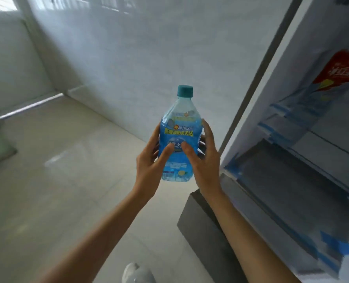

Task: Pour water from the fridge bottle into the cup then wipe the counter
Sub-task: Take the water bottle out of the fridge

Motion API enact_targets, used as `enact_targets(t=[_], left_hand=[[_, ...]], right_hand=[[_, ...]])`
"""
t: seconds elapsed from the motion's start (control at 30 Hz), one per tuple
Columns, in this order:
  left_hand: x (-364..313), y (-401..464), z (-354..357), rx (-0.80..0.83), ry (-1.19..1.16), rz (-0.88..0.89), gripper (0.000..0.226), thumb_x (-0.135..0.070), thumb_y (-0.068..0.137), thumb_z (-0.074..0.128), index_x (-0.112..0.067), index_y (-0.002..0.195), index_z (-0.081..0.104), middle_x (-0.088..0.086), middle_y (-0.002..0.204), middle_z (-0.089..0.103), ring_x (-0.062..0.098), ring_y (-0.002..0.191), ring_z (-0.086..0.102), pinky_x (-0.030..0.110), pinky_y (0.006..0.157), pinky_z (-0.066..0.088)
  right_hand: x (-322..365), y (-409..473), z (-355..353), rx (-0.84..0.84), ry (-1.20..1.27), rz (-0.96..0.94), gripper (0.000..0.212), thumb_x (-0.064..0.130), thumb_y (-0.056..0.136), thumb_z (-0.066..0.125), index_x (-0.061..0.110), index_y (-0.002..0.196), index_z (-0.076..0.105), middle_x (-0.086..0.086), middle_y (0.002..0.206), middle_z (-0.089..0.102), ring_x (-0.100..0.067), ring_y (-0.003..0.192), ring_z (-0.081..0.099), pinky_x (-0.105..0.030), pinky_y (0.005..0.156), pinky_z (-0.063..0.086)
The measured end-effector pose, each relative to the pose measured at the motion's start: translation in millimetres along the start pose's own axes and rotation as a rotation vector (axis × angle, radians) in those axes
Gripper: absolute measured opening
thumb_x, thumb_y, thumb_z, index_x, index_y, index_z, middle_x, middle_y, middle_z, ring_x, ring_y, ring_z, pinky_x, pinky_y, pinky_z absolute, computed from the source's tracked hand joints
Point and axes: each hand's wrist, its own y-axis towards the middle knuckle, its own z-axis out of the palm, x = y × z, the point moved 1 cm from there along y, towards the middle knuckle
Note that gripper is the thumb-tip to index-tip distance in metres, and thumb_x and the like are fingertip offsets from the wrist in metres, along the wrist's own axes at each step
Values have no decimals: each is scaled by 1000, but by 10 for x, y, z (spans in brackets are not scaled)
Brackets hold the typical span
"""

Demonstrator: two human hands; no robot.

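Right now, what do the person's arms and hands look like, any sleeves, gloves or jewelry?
Both forearms are bare up to the frame's bottom edge; no sleeves show. The left hand and right hand wear no gloves, and no rings, watch or bracelets are visible. Slender fingers.

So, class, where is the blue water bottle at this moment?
In the head view, the blue water bottle is upright at centre, held between the left hand and right hand, just left of the open fridge.
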Motion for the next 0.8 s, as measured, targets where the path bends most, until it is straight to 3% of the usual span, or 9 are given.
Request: enact_targets(t=[0.07, 0.2, 0.27, 0.43, 0.57, 0.7, 0.8], left_hand=[[-21, -29, -381, -81, 12, -5, 64, -23, 86, 63, -22, 145, 37, 4, 133, 59, 21, 112, 64, 48, 91, 54], [-104, -115, -1173, -258, 51, -1, 62, -26, 85, 64, -30, 142, 38, 5, 134, 59, 21, 113, 64, 50, 92, 53], [-171, -173, -1593, -349, 95, 11, 65, -33, 87, 68, -28, 144, 38, 7, 133, 59, 24, 114, 63, 52, 92, 52], [-396, -436, -2575, -560, 241, 65, 69, -36, 85, 62, -21, 147, 35, 6, 133, 59, 25, 116, 62, 55, 92, 51], [-580, -740, -3163, -730, 343, 75, 64, -31, 91, 61, -20, 148, 34, 7, 131, 60, 23, 115, 63, 54, 92, 52], [-742, -1107, -3566, -923, 416, 69, 63, -33, 92, 61, -22, 148, 34, 5, 129, 62, 20, 114, 63, 51, 92, 53], [-847, -1408, -3740, -1072, 410, 78, 60, -31, 90, 58, -24, 146, 36, 2, 129, 62, 15, 114, 62, 45, 95, 53]], right_hand=[[-3, -24, 381, 93, 24, 3, 64, 63, 75, 64, 51, 131, 35, 11, 117, 62, -12, 106, 64, -32, 85, 57], [12, -108, 1215, 298, 90, -4, 59, 37, 84, 66, 46, 133, 34, 3, 122, 61, -15, 107, 64, -41, 87, 57], [64, -174, 1670, 386, 122, -12, 59, 41, 83, 66, 48, 132, 33, 2, 123, 61, -14, 107, 64, -42, 86, 57], [296, -450, 2731, 600, 218, -34, 76, 74, 71, 59, 42, 135, 33, 7, 119, 61, -13, 104, 66, -34, 82, 58], [519, -761, 3376, 753, 312, -62, 77, 68, 74, 62, 36, 139, 33, -5, 120, 63, -19, 104, 66, -41, 81, 59], [703, -1082, 3889, 920, 400, -69, 74, 53, 78, 68, 30, 141, 36, -6, 117, 64, -22, 102, 67, -47, 80, 58], [839, -1349, 4211, 1069, 455, -94, 77, 53, 78, 68, 28, 143, 35, -4, 118, 64, -21, 103, 67, -47, 80, 58]])
